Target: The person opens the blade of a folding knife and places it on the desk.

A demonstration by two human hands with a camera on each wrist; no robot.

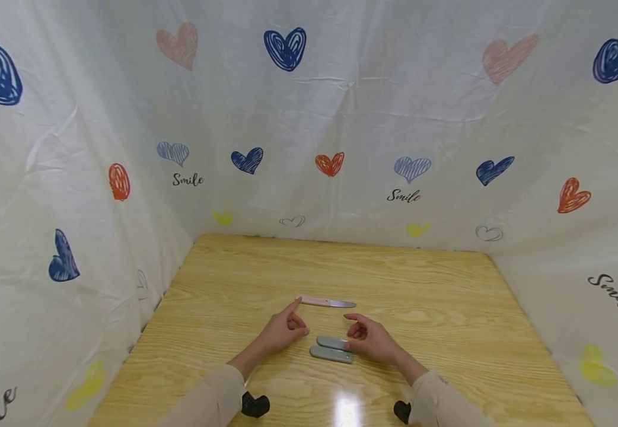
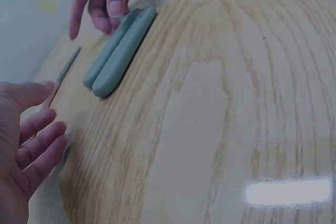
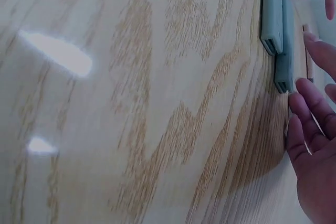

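Pointing my left hand [image 1: 283,332], index straight, at the pink knife [image 1: 322,302], I judge it light, stiff, best gripped mid-handle, my right hand [image 1: 374,342] loosely curved by grey-green pieces [image 1: 330,354]

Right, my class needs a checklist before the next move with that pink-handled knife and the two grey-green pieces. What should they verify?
1. Knife resting on the table: ok.
2. Blade covered: not ok; it is bare.
3. Left grip away from the blade: ok; its index fingertip is at the end of the pink handle.
4. Right grip holding the far piece firmly: cannot tell; the thumb is at its right end.
5. Far piece level with the near piece: not ok; it sits further right.
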